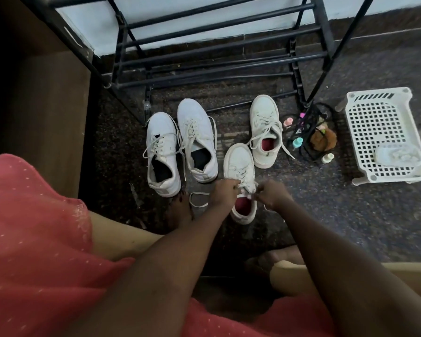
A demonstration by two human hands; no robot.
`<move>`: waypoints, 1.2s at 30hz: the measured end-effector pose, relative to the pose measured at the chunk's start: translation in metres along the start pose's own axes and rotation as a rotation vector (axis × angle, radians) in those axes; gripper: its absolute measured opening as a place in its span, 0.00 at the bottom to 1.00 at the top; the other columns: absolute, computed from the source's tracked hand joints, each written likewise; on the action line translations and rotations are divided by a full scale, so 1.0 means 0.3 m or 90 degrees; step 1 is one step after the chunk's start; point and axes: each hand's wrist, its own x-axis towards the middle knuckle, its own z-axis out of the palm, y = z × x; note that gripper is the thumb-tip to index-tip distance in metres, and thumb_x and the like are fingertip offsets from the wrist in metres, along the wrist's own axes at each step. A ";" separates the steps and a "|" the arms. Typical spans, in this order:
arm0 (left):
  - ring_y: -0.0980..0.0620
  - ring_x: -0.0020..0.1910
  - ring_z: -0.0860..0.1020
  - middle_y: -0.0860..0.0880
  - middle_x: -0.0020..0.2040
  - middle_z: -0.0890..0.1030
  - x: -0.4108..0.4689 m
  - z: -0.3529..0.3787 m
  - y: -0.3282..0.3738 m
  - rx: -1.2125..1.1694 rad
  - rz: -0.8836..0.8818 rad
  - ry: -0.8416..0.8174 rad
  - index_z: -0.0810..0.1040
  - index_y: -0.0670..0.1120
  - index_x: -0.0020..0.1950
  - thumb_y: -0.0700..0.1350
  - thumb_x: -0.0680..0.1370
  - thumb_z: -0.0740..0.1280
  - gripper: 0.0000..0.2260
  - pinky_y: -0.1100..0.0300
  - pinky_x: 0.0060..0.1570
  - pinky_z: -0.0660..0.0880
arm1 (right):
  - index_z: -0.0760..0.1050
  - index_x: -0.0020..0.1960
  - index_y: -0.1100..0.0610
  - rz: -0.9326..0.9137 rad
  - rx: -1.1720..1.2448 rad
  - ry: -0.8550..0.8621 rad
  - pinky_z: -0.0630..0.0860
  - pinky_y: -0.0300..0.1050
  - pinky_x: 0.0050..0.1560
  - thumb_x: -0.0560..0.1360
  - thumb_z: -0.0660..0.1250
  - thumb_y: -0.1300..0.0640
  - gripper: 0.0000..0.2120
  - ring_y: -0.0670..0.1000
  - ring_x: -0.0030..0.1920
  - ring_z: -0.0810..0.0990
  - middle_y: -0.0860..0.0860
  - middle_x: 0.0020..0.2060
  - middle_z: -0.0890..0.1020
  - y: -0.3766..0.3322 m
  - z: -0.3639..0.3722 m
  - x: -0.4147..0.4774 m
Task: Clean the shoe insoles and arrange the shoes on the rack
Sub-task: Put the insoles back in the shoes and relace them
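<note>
Well, the step in hand looks to be loosening the near shoe [238, 161] so its red insole [243, 206] can come out for cleaning, and I judge it goes best if I slacken the laces [240, 172] evenly from both sides rather than yanking one end, which would only drag the shoe across the floor. My left hand [221, 193] is at the left side of the shoe's throat, its fingers [232, 184] curled round the laces there; my right hand [272, 196] is at the right side, its fingers [259, 191] pinching the laces close above the opening. I cannot tell whether a fingertip also catches the tongue. The shoe stands flat on the floor, toe towards the rack [204, 57], directly under and between my two hands, with the insole showing just below my knuckles and touched by neither hand. One lace end lies looped on the floor just left of my left wrist. I should spread the opening wide, then reach for the insole at the heel. The mate [263, 117] stands just beyond, near the rack.
</note>
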 end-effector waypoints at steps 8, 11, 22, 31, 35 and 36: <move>0.50 0.50 0.81 0.46 0.51 0.84 -0.007 -0.042 -0.080 -0.050 0.024 0.007 0.83 0.43 0.54 0.43 0.72 0.73 0.11 0.63 0.48 0.72 | 0.77 0.61 0.50 -0.058 0.005 0.107 0.71 0.51 0.56 0.77 0.65 0.53 0.13 0.55 0.60 0.75 0.51 0.62 0.72 0.013 0.072 0.014; 0.49 0.47 0.81 0.46 0.48 0.85 0.006 -0.040 -0.070 -0.057 0.002 0.022 0.84 0.43 0.51 0.42 0.73 0.72 0.09 0.65 0.43 0.71 | 0.81 0.51 0.53 -0.044 -0.004 0.187 0.63 0.53 0.56 0.75 0.67 0.57 0.07 0.53 0.59 0.73 0.48 0.57 0.76 -0.006 0.079 0.021; 0.48 0.43 0.77 0.44 0.41 0.80 0.060 -0.027 -0.166 -0.077 -0.110 -0.032 0.77 0.46 0.38 0.40 0.75 0.67 0.06 0.56 0.46 0.73 | 0.77 0.55 0.50 0.047 -0.244 0.175 0.64 0.53 0.61 0.77 0.55 0.61 0.15 0.54 0.54 0.78 0.53 0.50 0.81 0.014 0.094 0.032; 0.51 0.55 0.77 0.50 0.56 0.81 0.016 -0.006 -0.159 -0.180 -0.038 -0.064 0.80 0.47 0.57 0.47 0.78 0.65 0.10 0.57 0.57 0.72 | 0.77 0.60 0.51 0.023 -0.018 0.095 0.69 0.53 0.61 0.76 0.60 0.60 0.15 0.59 0.59 0.76 0.57 0.56 0.80 0.022 0.052 0.008; 0.49 0.52 0.79 0.46 0.53 0.83 0.011 -0.010 -0.125 -0.123 0.032 -0.064 0.82 0.46 0.56 0.44 0.73 0.72 0.12 0.60 0.52 0.72 | 0.82 0.51 0.54 0.007 0.112 0.134 0.75 0.47 0.52 0.74 0.66 0.63 0.10 0.58 0.51 0.81 0.57 0.49 0.84 0.014 0.077 0.007; 0.49 0.51 0.80 0.46 0.51 0.83 0.011 -0.008 -0.118 -0.113 0.034 -0.043 0.83 0.45 0.55 0.43 0.73 0.72 0.12 0.61 0.49 0.71 | 0.82 0.50 0.54 0.022 0.104 0.145 0.76 0.47 0.51 0.74 0.66 0.63 0.09 0.58 0.49 0.81 0.58 0.47 0.84 0.006 0.086 0.006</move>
